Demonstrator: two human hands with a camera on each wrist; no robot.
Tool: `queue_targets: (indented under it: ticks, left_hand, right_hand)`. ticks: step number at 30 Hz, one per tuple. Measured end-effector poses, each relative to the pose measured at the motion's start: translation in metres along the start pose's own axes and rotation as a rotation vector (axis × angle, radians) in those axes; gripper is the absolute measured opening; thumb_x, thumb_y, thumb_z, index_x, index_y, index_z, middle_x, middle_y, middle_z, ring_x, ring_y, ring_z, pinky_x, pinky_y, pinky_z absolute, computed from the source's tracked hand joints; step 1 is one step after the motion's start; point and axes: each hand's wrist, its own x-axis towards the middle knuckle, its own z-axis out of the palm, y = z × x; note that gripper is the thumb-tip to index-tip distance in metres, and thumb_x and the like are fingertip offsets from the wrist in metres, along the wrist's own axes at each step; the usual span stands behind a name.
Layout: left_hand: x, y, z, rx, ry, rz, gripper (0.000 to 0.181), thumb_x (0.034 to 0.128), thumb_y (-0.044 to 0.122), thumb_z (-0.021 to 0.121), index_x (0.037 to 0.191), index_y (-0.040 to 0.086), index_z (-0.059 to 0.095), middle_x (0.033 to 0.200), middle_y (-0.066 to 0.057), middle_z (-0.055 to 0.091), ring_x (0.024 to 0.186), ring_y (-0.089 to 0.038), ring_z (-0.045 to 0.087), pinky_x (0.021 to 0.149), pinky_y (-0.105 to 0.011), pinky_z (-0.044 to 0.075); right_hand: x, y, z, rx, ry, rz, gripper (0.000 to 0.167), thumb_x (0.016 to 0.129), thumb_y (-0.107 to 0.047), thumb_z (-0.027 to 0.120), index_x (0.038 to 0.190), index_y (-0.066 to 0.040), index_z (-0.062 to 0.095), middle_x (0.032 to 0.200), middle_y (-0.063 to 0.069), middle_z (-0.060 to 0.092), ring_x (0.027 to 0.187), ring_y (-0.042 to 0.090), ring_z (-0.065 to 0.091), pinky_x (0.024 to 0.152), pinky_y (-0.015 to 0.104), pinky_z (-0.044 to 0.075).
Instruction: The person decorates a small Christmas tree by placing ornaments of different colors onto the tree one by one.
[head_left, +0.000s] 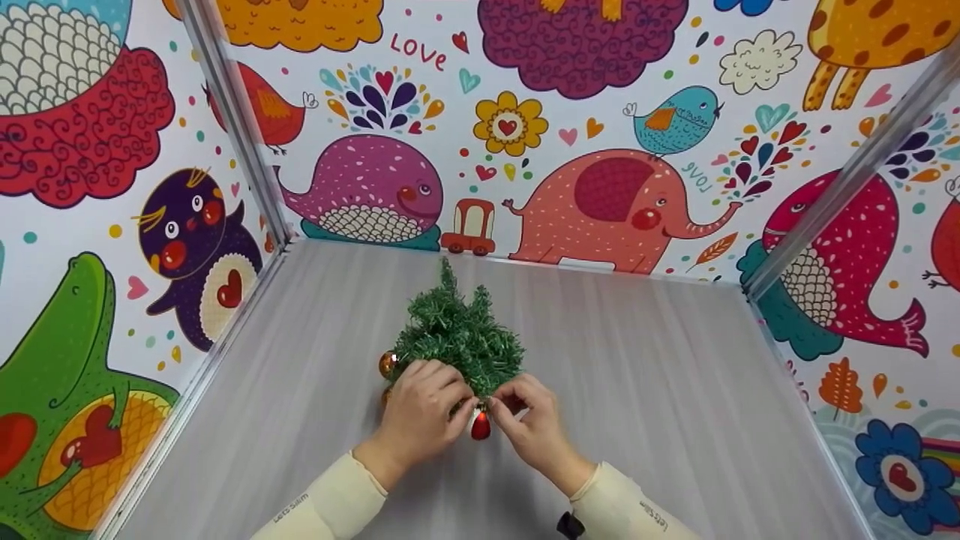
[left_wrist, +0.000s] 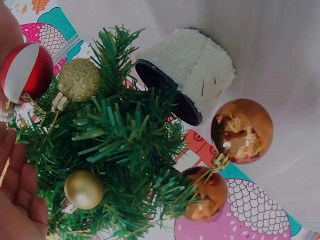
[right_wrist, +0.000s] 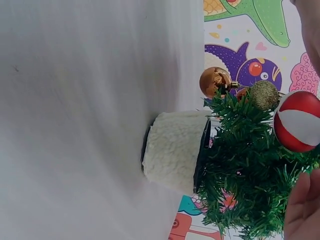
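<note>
A small artificial Christmas tree [head_left: 457,330] stands on the table, its base [right_wrist: 172,150] wrapped in white fluffy cloth. In front of it hangs a red and white bauble [head_left: 481,425], striped in the wrist views. My left hand [head_left: 427,397] pinches at the top of this bauble from the left. From the right, the thumb and forefinger of my right hand [head_left: 536,420] meet at the same spot. The thin loop there is too small to make out. On the tree hang a glittery gold bauble [left_wrist: 78,80], a smooth gold bauble [left_wrist: 84,190] and copper baubles [left_wrist: 242,131].
The grey wood-grain table [head_left: 645,420] spreads around the tree. Printed panels with cartoon animals enclose the back and sides, joined by metal corner posts [head_left: 232,112]. A small black object [head_left: 570,525] sits by the right sleeve.
</note>
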Motion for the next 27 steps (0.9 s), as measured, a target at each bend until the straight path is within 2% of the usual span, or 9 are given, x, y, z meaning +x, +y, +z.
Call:
queue_targets:
  ticks: [3,6,11,20,27]
  left_hand:
    - [0.001,0.001,0.001,0.021,0.007,-0.006,0.009,0.0826,0.02,0.075,0.075,0.018,0.071,0.079,0.006,0.063,0.076,-0.017,0.059,0.072,-0.036,0.047]
    - [0.002,0.002,0.003,0.049,0.025,-0.011,0.01,0.0823,0.019,0.074,0.074,0.017,0.07,0.077,0.005,0.062,0.074,-0.019,0.057,0.071,-0.037,0.047]
    - [0.005,0.005,0.005,0.079,0.053,-0.027,0.01,0.0814,0.018,0.073,0.072,0.015,0.068,0.077,0.004,0.061,0.072,-0.02,0.056,0.07,-0.038,0.046]
    - [0.007,0.006,0.005,0.136,0.079,-0.04,0.012,0.0822,0.018,0.072,0.072,0.014,0.071,0.075,0.002,0.063,0.072,-0.023,0.058,0.073,-0.04,0.047]
    - [0.007,0.006,0.007,0.152,0.089,-0.037,0.011,0.0811,0.02,0.073,0.072,0.014,0.072,0.074,0.002,0.064,0.07,-0.022,0.058,0.072,-0.039,0.047]
  right_hand:
    - [-0.003,0.01,0.002,-0.04,0.018,0.039,0.022,0.084,0.008,0.071,0.084,-0.013,0.065,0.081,-0.002,0.06,0.066,0.01,0.058,0.056,0.024,0.051]
    - [-0.001,0.007,0.003,-0.054,0.04,0.068,0.019,0.084,0.008,0.071,0.083,-0.01,0.066,0.08,0.0,0.06,0.066,0.01,0.058,0.056,0.024,0.051]
    - [0.009,-0.012,0.001,-0.066,0.078,0.055,0.018,0.081,0.015,0.07,0.081,-0.003,0.065,0.078,0.007,0.06,0.065,0.014,0.059,0.057,0.023,0.051]
    - [0.012,-0.013,0.003,-0.092,0.125,0.03,0.02,0.079,0.017,0.07,0.08,-0.002,0.065,0.077,0.007,0.061,0.066,0.016,0.059,0.057,0.03,0.053]
    - [0.011,-0.012,0.004,-0.064,0.106,0.15,0.019,0.082,0.015,0.068,0.08,-0.003,0.064,0.077,0.005,0.059,0.064,0.014,0.058,0.055,0.031,0.052]
